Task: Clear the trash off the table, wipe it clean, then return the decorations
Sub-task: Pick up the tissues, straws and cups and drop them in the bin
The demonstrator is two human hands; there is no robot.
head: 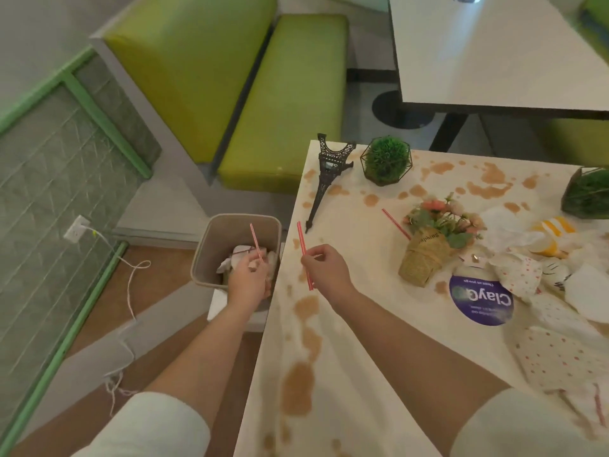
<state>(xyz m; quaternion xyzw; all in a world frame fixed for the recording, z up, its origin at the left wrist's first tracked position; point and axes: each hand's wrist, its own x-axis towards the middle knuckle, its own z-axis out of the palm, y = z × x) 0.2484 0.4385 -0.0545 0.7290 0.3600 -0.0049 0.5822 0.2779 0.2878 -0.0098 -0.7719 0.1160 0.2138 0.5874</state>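
1. Trash on the tabletop [356, 324]: crumpled napkins and paper cups [540, 278] heaped at the right side; one loose straw [395, 224] lies beside the flower pot [425, 258]. Brown spill stains [298, 387] cover much of the surface.
2. Left hand [247, 278] is over the bin [211, 258], fingers pinching a red straw [256, 242] above the paper already inside.
3. Right hand [326, 265] is above the tabletop's left edge, fingers pinching a second red straw [304, 255].
4. Decorations not yet moved: tower model [329, 173] lies tipped near the far corner, round plant [386, 159] just beside it, another plant [586, 192] at the right edge.
5. Risks: a straw let go off-centre could bounce off the bin rim onto the floor. The right hand's straw sits outside the bin opening; dropping it there would miss. Reaching across for the heap could drag a sleeve through wet stains or knock the flower pot.
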